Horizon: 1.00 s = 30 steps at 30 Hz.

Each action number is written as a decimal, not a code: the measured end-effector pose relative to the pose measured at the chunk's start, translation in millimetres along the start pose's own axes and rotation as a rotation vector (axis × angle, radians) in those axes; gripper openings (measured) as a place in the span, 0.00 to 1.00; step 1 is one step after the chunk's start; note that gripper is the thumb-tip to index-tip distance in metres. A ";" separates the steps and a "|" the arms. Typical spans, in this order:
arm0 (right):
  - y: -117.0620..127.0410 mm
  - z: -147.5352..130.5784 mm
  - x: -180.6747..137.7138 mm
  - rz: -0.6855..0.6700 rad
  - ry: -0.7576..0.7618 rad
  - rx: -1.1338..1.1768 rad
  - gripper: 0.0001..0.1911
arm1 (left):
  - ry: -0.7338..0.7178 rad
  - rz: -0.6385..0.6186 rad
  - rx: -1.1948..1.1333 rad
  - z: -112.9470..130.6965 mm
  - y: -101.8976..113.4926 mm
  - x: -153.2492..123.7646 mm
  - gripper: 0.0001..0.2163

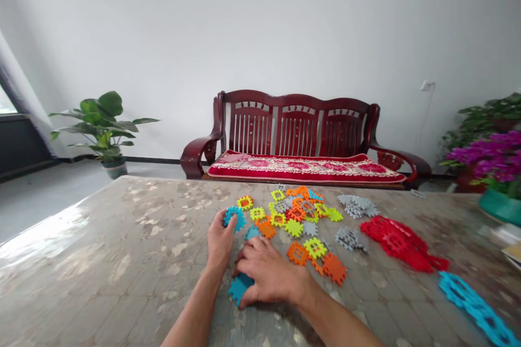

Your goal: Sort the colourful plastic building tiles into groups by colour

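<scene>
Flat toothed plastic tiles in several colours lie on a marbled table (pixel 122 260). My left hand (pixel 220 241) is closed on a teal tile (pixel 235 218), holding it at the near left edge of the mixed pile (pixel 295 214). My right hand (pixel 271 276) presses down, fingers together, on a stack of teal tiles (pixel 240 287) just below my left hand. Orange tiles (pixel 331 267) and a yellow-green tile (pixel 315 247) lie just right of my right hand.
Grey tiles (pixel 356 206) sit behind the pile, a row of red tiles (pixel 401 241) to the right, a row of teal tiles (pixel 474 306) at the near right. Beyond the table stand a wooden bench (pixel 297 135) and potted plants (pixel 101 124).
</scene>
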State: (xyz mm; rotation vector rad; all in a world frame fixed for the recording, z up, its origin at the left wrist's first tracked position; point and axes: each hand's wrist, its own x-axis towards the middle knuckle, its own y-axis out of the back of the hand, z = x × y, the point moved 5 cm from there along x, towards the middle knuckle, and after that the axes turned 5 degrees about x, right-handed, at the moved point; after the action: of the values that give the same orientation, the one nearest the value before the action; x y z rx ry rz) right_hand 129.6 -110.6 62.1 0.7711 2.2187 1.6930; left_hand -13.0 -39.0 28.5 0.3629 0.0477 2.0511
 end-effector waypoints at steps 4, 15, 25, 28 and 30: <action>-1.7 -2.2 1.5 -0.008 -0.001 -0.070 0.21 | 0.030 -0.010 0.019 -5.9 -0.9 2.9 0.22; 1.0 -15.4 -13.8 0.015 0.093 -0.221 0.25 | 0.078 -0.013 0.116 -1.6 0.9 2.0 0.23; -2.7 -2.1 -15.6 0.104 -0.028 -0.195 0.23 | 0.142 -0.201 -0.157 -8.3 -17.8 -1.6 0.27; -2.6 -3.3 -17.7 0.143 -0.025 -0.146 0.25 | 0.154 -0.251 -0.218 -7.4 -22.7 -4.7 0.28; -2.2 -4.6 -19.4 0.168 -0.021 -0.109 0.25 | 0.162 -0.262 -0.234 -6.5 -24.1 -6.3 0.28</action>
State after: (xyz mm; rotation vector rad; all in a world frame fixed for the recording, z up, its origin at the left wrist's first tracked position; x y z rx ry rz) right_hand 142.8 -125.3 59.0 0.9667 2.0792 1.8563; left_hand 8.6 -31.9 16.4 0.0417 -0.0441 1.7987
